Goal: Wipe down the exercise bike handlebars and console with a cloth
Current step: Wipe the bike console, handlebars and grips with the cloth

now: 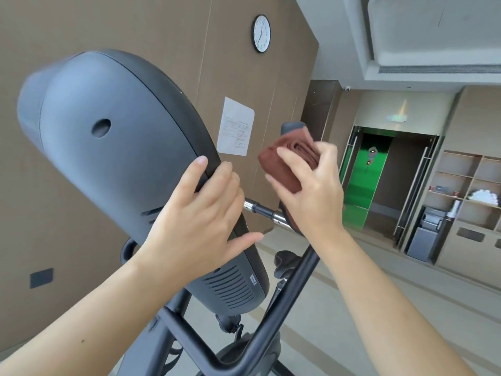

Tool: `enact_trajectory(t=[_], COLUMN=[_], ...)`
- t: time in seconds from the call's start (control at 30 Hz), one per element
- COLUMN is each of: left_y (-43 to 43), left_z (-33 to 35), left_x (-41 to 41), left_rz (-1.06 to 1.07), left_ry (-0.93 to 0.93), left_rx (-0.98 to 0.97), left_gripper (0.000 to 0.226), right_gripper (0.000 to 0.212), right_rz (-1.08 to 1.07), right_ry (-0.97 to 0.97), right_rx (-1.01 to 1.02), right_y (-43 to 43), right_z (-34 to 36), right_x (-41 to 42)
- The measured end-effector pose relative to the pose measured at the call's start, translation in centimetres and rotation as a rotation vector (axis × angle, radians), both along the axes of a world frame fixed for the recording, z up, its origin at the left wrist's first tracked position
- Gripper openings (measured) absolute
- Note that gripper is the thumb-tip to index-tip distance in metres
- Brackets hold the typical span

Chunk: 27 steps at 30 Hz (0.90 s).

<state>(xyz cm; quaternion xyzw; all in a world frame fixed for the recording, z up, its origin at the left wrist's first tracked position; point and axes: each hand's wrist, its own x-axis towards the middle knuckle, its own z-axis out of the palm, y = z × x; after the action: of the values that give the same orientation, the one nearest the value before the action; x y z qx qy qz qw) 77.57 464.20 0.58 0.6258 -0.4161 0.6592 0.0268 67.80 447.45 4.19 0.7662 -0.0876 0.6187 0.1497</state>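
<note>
Grey console (113, 147) seen from behind, left hand (195, 226) gripping its right edge, fingers curled over the rim, right hand (311, 194) just right of the console – narrow gap between – fingers clasping brown cloth (296, 147) round the upright handlebar grip (291, 127), open floor beyond

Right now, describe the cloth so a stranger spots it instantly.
Start at the grey console filling the left. Right of it rises a handlebar grip. The cloth is the folded bundle the right hand grips around it, the only rust-brown thing.
</note>
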Motion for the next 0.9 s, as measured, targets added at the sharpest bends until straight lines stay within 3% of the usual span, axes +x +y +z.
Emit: enact_trajectory(t=[0.1,0.27,0.47,0.6,0.9], left_y=[0.0,0.0,-0.2,-0.2,0.0], left_z=[-0.1,0.0,-0.3,-0.3,-0.3], left_x=[0.1,0.2,0.4,0.6,0.3], left_rz=[0.017,0.072,0.087,0.086,0.08], left_ry=[-0.021,-0.08,-0.083,-0.093,-0.079], left_rx=[-0.01,0.004,0.004,0.009,0.025], left_gripper=[0.064,0.057,0.065,0.065,0.068], right_gripper=[0.042,0.041,0.041,0.039,0.039], right_rz=[0.122,0.111,0.215,0.098,0.145], right_ry=[0.033,0.195,-0.167,-0.122,0.132], right_rx=[0.065,0.088,0.143,0.144,0.102], right_y=[-1.3,-1.6,0.7,0.3,-2.4], right_z=[-3.9,-7.0,1.5,2.0,-7.2], right_x=[-1.9,-4.6,-0.6,1.0,-3.4])
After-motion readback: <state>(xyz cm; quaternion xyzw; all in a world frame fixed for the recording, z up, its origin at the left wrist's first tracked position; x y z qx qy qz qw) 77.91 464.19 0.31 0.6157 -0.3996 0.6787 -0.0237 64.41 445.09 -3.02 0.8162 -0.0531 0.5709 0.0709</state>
